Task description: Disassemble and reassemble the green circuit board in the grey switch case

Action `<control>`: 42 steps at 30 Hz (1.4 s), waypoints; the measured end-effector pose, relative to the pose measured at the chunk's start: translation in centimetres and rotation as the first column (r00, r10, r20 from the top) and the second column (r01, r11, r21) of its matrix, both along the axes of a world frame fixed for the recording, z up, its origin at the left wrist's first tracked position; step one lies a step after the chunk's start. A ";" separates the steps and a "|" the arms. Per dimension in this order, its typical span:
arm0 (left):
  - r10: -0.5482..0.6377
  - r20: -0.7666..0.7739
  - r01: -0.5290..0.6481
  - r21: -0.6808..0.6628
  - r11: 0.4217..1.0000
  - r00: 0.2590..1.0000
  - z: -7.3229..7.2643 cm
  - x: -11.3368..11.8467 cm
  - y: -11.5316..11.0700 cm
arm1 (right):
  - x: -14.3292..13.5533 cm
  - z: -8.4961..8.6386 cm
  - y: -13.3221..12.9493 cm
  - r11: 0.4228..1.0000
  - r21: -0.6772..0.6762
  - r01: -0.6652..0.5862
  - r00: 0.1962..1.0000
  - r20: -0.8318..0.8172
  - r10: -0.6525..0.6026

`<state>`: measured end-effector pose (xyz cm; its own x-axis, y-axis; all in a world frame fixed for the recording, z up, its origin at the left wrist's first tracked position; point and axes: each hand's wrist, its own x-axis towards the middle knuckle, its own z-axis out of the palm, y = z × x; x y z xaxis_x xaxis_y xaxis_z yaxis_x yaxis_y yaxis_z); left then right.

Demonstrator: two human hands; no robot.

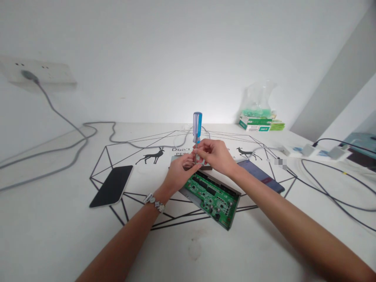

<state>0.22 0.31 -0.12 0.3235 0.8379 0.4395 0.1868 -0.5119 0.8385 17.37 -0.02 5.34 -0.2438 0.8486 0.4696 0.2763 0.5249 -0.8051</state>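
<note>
A screwdriver [197,125] with a clear and blue handle stands upright at the middle, handle on top. The fingers of my right hand [216,154] are closed round its metal shaft. Just left of the shaft's lower end, my left hand [179,170] has thumb and fingers drawn together; what they hold, if anything, is hidden. Both hands are over the far end of a green circuit board [216,197], which lies at an angle in a grey metal tray. A grey block-like part shows partly under my fingers. The screwdriver's tip cannot be made out.
A black-screened phone [112,186] lies left, a dark tablet-like device [260,176] right. Grey cable [79,135] runs from the wall socket [38,70] over the white table [53,235]. Green-white boxes [255,121] stand at the back, a power strip [317,152] at right.
</note>
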 end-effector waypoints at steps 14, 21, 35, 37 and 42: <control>0.054 -0.025 -0.053 0.021 0.998 0.998 -0.4 -0.2 0.1 | -0.6 -0.3 -0.1 0.991 0.054 0.123 0.992 0.014 -0.124; -0.070 -0.041 0.070 0.017 0.997 0.997 0.0 -0.5 -0.1 | 0.4 0.5 0.2 0.964 -0.187 -0.191 0.981 -0.070 0.181; -0.099 -0.080 0.099 -0.011 0.995 0.992 -0.3 -0.6 0.0 | -0.7 -0.7 0.0 0.992 0.031 0.121 0.992 -0.024 -0.121; -0.067 -0.045 0.067 -0.007 0.998 0.997 -0.3 -0.5 -0.2 | -0.6 -0.6 0.0 0.995 0.031 0.095 0.995 -0.004 -0.095; 0.007 -0.044 -0.005 0.043 0.999 0.999 -0.5 -0.4 -0.2 | 0.0 0.0 0.1 0.999 -0.038 -0.014 1.000 0.006 0.015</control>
